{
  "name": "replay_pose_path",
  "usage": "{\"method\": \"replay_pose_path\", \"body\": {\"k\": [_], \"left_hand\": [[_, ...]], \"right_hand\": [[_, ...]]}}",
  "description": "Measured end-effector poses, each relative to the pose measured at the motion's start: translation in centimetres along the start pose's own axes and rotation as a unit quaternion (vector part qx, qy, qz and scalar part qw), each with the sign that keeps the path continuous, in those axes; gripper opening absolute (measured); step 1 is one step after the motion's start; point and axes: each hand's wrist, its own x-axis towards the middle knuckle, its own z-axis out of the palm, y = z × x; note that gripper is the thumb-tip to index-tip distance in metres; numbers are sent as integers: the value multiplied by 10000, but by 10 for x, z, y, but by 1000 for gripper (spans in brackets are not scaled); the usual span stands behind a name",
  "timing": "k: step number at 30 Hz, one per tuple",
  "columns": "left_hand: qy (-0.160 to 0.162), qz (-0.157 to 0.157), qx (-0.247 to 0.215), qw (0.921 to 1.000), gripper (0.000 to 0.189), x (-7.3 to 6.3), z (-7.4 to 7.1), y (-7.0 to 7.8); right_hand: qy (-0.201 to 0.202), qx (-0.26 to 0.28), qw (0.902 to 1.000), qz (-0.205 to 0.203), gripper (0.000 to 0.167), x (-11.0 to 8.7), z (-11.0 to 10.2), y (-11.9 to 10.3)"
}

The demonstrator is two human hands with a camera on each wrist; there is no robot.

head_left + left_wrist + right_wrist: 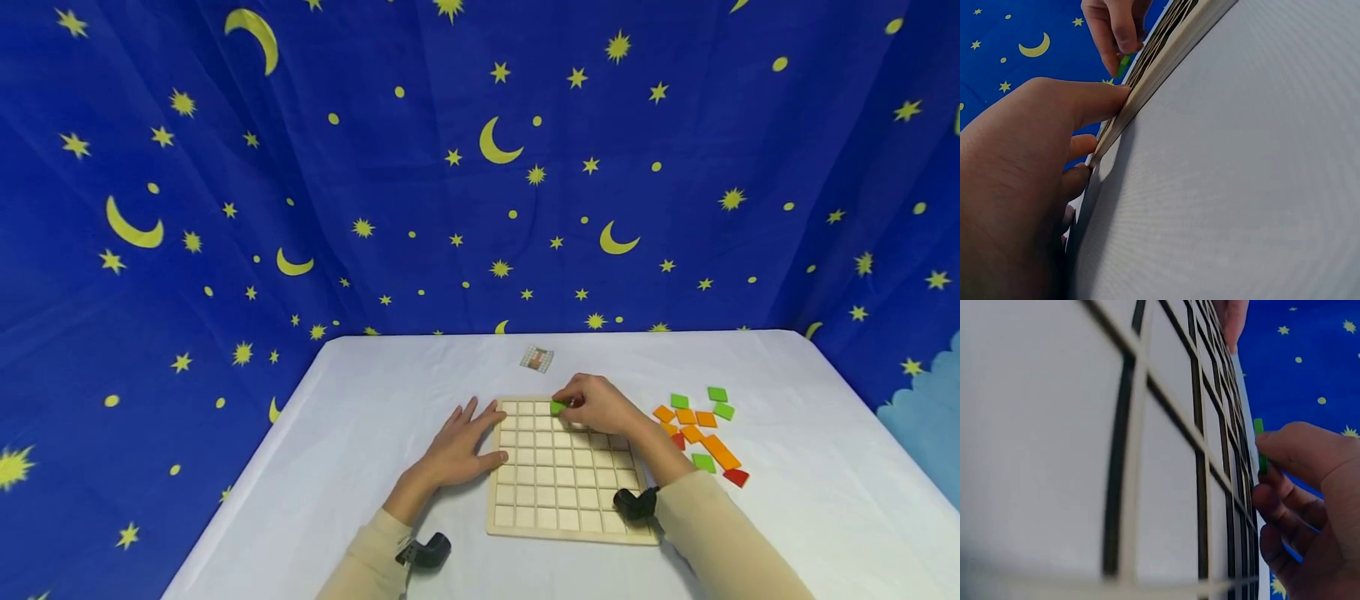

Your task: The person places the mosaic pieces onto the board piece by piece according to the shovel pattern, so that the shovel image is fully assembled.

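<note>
A wooden grid board (pixel 536 535) with square cells lies on the table. At its far edge my right hand (pixel 600 404) pinches a green square tile (pixel 557 407) between thumb and fingers. The right wrist view shows that tile (pixel 1259 426) standing roughly edge-on to the camera, just over the grid's far rows. Something dark red peeks out under the right fingers; what it is I cannot tell. My left hand (pixel 457 450), fingers spread, rests along the board's left side. Its thumb (pixel 1100 100) touches the wooden rim in the left wrist view.
Right of the board lie loose green, orange (pixel 722 452) and red (pixel 737 477) pieces, several of them touching. Beyond the board is a small printed pattern card (pixel 537 358). A blue curtain (pixel 555 192) with moons and stars hangs behind the white-covered table (pixel 420 375).
</note>
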Motion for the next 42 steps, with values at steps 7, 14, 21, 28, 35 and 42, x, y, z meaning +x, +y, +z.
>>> {"method": "replay_pose_path", "body": {"k": [7, 14, 21, 28, 35, 42], "left_hand": [[-37, -86, 10, 10000, 68, 0, 0, 1], [-31, -101, 58, 9999, 68, 1, -2, 2], [-13, -60, 128, 9999, 69, 3, 0, 0], [19, -30, 78, 10000, 69, 2, 1, -3], [30, -30, 74, 10000, 70, 1, 1, -3], [23, -28, 119, 9999, 69, 2, 2, -4]], "right_hand": [[-7, 76, 9999, 137, 30, 5, 10, -4], [90, 95, 9999, -40, 29, 10, 13, -5], [183, -259, 9993, -214, 27, 11, 16, -7], [150, -263, 9992, -254, 27, 11, 20, -10], [131, -276, 9994, -157, 26, 13, 24, -15], [161, -116, 9998, -7, 26, 13, 23, -14]]}}
